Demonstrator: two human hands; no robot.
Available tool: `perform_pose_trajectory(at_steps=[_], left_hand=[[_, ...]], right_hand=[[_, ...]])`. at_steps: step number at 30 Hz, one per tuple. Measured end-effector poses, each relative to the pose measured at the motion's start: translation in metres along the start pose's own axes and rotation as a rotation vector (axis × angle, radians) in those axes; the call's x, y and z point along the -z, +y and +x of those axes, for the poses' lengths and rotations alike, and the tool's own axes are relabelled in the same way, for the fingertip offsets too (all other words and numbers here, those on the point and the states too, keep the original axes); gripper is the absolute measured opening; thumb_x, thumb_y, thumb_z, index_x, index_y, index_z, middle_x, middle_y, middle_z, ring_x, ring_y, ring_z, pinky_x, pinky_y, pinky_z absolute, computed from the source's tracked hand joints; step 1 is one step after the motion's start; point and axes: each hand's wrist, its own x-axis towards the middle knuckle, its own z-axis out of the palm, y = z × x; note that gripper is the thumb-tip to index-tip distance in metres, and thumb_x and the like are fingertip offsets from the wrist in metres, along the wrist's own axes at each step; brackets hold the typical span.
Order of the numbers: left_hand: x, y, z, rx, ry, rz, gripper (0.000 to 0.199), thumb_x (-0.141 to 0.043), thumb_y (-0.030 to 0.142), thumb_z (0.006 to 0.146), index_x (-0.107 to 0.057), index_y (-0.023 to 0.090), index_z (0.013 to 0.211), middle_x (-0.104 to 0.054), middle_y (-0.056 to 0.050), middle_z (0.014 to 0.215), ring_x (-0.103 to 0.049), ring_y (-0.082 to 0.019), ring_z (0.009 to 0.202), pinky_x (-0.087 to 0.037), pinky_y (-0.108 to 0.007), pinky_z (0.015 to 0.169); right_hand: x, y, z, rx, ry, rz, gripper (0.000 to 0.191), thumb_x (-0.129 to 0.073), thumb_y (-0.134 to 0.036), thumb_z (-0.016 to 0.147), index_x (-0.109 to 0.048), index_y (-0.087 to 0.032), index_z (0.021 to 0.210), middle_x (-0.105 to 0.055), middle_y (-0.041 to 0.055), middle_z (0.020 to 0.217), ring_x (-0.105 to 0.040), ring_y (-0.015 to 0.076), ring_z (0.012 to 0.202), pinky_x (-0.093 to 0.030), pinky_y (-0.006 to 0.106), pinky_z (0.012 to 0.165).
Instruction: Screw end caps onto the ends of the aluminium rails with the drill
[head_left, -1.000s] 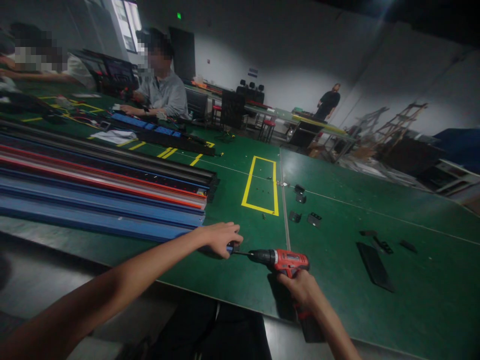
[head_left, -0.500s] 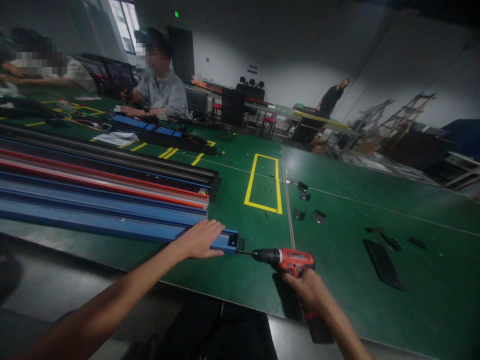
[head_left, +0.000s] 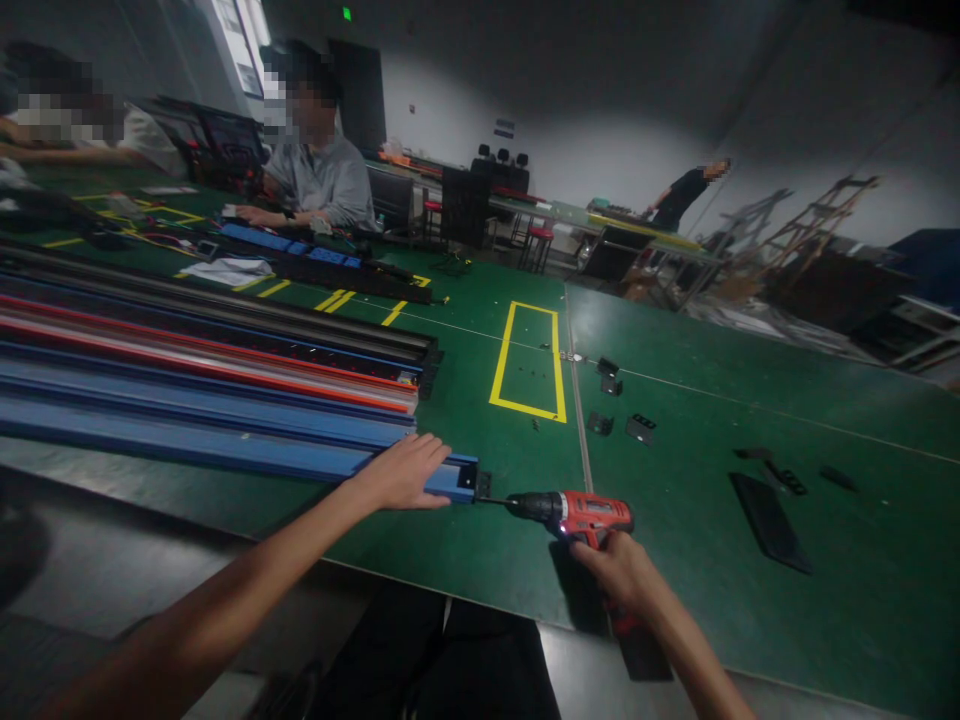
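Observation:
My left hand (head_left: 409,470) is laid across the end of a long blue metal profile (head_left: 300,455), gripping it with the fingers toward the far side and the thumb toward me. At the profile's right end sits a small black end bracket (head_left: 484,485). My right hand (head_left: 619,568) is closed round the handle of a red and black cordless drill (head_left: 598,512), which lies sideways. Its long thin bit points left and reaches the bracket; the exact contact is too small to tell. A small light glows on the drill below the chuck.
More red, blue and black profiles (head_left: 225,350) lie along the left. Black brackets (head_left: 641,428) and a flat dark piece (head_left: 770,522) lie on the green table (head_left: 675,620) at right. Yellow tape (head_left: 525,408) marks a rectangle. A co-worker (head_left: 322,180) sits across the table; other people are farther off.
The light on the drill has come on. Both hands keep their places on the profile and the drill. The view has shifted slightly, and the far person has moved a little right.

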Motion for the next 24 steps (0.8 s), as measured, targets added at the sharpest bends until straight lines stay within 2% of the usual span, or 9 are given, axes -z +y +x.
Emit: perform_pose_trajectory(at_steps=[10, 15, 24], left_hand=[[0.0047, 0.0015, 0.0, 0.003, -0.005, -0.003, 0.062, -0.068, 0.063, 0.088, -0.063, 0.011, 0.122, -0.068, -0.016, 0.114, -0.063, -0.033, 0.105, -0.049, -0.044, 0.091], [0.0052, 0.0022, -0.0002, 0.022, -0.011, -0.027, 0.06, -0.064, 0.065, 0.088, -0.064, 0.015, 0.12, -0.068, -0.015, 0.116, -0.062, -0.032, 0.105, -0.048, -0.044, 0.091], [0.0047, 0.0025, -0.0003, 0.012, -0.029, -0.004, 0.064, -0.063, 0.064, 0.089, -0.061, 0.013, 0.127, -0.068, -0.016, 0.116, -0.061, -0.033, 0.107, -0.047, -0.045, 0.093]], right_hand=[[-0.0036, 0.0019, 0.0015, -0.015, 0.002, 0.042, 0.023, -0.062, -0.041, 0.084, -0.055, -0.022, 0.072, -0.058, -0.0021, 0.059, -0.055, 0.0145, 0.056, -0.04, 0.025, 0.054], [-0.0025, -0.0001, -0.0001, -0.018, 0.004, 0.037, 0.023, -0.061, -0.041, 0.084, -0.055, -0.022, 0.072, -0.06, -0.0007, 0.061, -0.056, 0.0156, 0.058, -0.041, 0.026, 0.055], [-0.0042, 0.0025, 0.0028, 0.015, 0.032, 0.03, 0.024, -0.062, -0.042, 0.082, -0.057, -0.022, 0.07, -0.061, -0.0003, 0.062, -0.056, 0.0161, 0.06, -0.04, 0.028, 0.058]])
